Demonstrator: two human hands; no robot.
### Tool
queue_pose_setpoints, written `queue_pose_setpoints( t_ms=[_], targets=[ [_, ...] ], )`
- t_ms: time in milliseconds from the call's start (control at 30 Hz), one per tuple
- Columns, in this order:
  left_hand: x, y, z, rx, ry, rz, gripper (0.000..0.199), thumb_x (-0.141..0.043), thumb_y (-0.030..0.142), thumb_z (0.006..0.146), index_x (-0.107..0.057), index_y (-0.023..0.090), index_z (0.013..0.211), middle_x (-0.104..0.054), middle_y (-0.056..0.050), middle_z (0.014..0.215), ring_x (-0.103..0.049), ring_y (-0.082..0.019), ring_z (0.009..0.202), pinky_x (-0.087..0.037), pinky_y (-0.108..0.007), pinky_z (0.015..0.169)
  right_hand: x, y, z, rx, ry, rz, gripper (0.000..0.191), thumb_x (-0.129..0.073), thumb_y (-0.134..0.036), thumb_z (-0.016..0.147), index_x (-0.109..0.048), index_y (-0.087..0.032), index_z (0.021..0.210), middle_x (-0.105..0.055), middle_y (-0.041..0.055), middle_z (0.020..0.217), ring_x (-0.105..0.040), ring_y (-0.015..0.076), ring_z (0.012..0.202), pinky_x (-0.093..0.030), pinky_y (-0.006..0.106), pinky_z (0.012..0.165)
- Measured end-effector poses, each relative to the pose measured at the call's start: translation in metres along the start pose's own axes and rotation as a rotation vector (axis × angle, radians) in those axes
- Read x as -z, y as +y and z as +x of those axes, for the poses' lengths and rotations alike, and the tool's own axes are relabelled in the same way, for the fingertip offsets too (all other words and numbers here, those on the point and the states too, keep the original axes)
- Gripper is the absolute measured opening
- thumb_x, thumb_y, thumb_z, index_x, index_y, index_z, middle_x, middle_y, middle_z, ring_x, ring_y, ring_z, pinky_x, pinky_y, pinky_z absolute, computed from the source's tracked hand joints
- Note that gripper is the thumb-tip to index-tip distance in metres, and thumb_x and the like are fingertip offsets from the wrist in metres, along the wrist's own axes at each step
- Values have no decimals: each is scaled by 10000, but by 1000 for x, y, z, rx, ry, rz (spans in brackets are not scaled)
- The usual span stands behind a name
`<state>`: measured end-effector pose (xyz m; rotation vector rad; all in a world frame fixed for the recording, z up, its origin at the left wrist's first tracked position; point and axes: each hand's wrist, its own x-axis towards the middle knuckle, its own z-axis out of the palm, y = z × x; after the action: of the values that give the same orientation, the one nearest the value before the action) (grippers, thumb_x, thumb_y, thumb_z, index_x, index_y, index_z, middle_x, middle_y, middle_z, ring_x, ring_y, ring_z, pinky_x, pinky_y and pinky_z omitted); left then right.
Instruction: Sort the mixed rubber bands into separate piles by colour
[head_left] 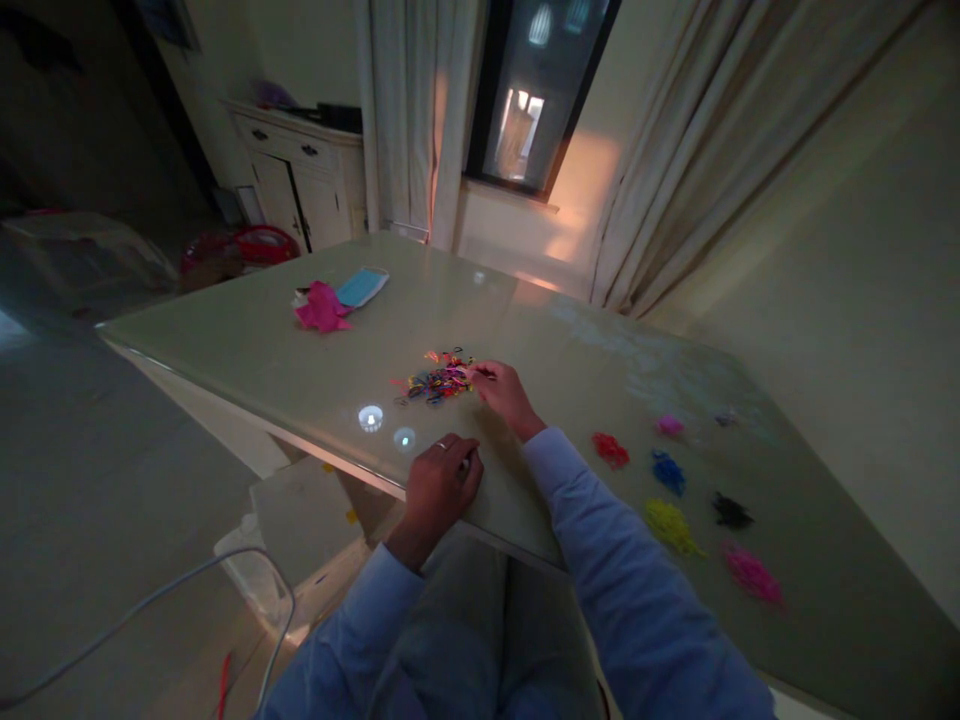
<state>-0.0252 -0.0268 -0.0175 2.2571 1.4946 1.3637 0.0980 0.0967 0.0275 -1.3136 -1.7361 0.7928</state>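
A mixed heap of small coloured loops (439, 382), which look like rubber bands, lies mid-table. My right hand (504, 395) reaches to its right edge, thumb and fingertips pinched together; whatever is between them is too small to make out. My left hand (444, 487), with a ring on one finger, rests near the table's front edge, its fingers curled closed and their inside hidden. To the right lie single-colour piles: red (610, 450), blue (667, 472), yellow (672, 526), black (731, 511), pink (752, 573) and a smaller pink one (669, 426).
The glossy pale table (525, 330) reflects lamp spots. Toward its far left lie a blue face mask (363, 288) and a crumpled pink piece (322, 307). A small dark pile (726, 419) sits far right. Below the front edge are a white box (300, 510) and a cable (172, 582).
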Motion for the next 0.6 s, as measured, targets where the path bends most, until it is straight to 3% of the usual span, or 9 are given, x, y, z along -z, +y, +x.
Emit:
queue_pose_setpoints(
  t_ms=[133, 267, 600],
  targets=[
    [0, -1, -1, 18, -3, -6, 154, -538, 181, 904, -690, 176, 928, -686, -36, 793, -641, -160, 692, -459, -264, 640, 15, -20, -35, -147, -51, 350, 352, -640, -533, 814, -654, -181, 803, -476, -64, 591, -379, 72, 446, -267, 212, 413],
    [0, -3, -1, 21, -14, -25, 177, -521, 207, 915, -691, 168, 944, -687, -38, 794, -640, -153, 683, -467, -262, 648, 41, -41, -80, -297, -74, 789, 325, -793, -456, 720, -636, -177, 774, -487, -61, 660, -346, 40, 477, -239, 187, 424],
    [2, -7, 0, 22, 25, 27, 231, -520, 280, 912, -715, 158, 930, -721, -47, 822, -660, -157, 693, -480, -255, 652, 108, -42, -173, -337, 174, 974, 257, -815, -379, 748, -665, -173, 777, -531, -43, 688, -355, 27, 483, -266, 176, 445]
  ],
)
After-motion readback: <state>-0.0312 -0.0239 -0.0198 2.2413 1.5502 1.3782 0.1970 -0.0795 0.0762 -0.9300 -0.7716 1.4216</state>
